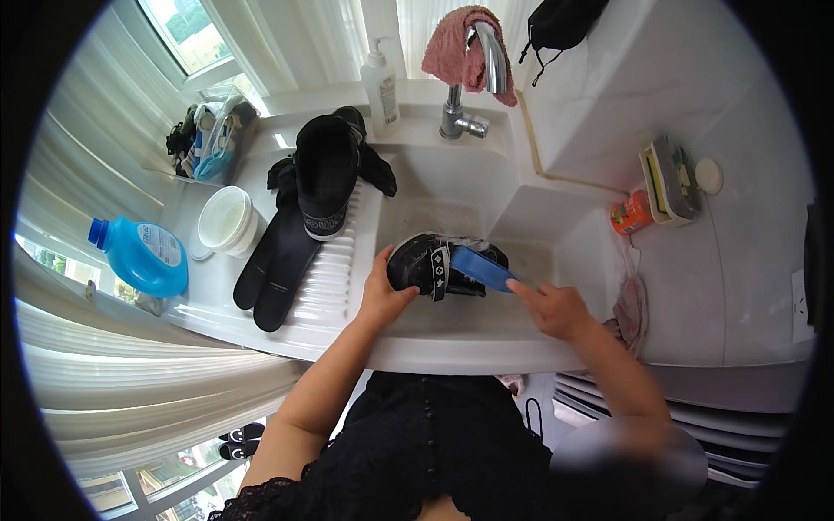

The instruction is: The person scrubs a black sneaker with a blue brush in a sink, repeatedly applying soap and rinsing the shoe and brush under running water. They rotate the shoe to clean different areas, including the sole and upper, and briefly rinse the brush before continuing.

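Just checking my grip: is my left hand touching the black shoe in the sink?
Touching. The head view shows the left hand spread around the rounded end of the black shoe, its thumb against the near edge.

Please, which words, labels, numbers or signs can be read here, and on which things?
Held shoe's strap: white symbols, one star-like.
Other black shoe: lettering, left unquoted.
Blue bottle, white pump bottle, orange container: too small to read.
Dark footwear, lower left: white marks, unclear.

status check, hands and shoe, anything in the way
Left hand gripping shoe. Right hand holding blue tool over shoe, hiding part of it. No obstruction seen between hands and shoe.
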{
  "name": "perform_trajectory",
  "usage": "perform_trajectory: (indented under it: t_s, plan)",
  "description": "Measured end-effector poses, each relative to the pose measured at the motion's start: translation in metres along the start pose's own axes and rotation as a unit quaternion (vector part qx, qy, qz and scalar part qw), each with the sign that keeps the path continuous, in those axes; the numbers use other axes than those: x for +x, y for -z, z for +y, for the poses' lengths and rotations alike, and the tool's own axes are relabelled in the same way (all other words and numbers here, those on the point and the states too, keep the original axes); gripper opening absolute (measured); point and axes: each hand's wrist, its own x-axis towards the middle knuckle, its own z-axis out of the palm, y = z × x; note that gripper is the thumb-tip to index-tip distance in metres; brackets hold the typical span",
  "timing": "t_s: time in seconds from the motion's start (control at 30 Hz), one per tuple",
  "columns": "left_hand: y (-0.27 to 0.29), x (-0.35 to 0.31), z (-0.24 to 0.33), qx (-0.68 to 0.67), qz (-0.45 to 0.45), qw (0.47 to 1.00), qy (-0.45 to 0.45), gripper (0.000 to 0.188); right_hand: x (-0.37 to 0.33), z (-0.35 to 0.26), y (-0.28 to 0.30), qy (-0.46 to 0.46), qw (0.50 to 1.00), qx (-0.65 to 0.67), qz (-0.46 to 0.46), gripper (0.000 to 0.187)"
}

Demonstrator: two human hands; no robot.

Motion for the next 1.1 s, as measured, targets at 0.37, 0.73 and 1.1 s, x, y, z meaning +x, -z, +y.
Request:
perform_trajectory:
  t_s: [0.37, 0.73, 1.1]
  plan:
    - [0.003, 0.005, 0.001, 0.04, -0.017, 0.995, -0.086, 0.072, 0.047, -0.055, -0.019, -0.14, 0.981, 0.11, -0.083, 0.044]
    - [0.001, 0.001, 0.001, 0.081, -0.024, 0.994, -0.07, 0.067, 0.046, -0.054, -0.023, -0.178, 0.96, 0.186, -0.108, 0.042]
    - [-0.009, 0.004, 0.0, 0.095, -0.01, 0.991, -0.096, 0.058, 0.005, 0.029, -0.072, -0.276, 0.924, 0.234, -0.123, 0.044]
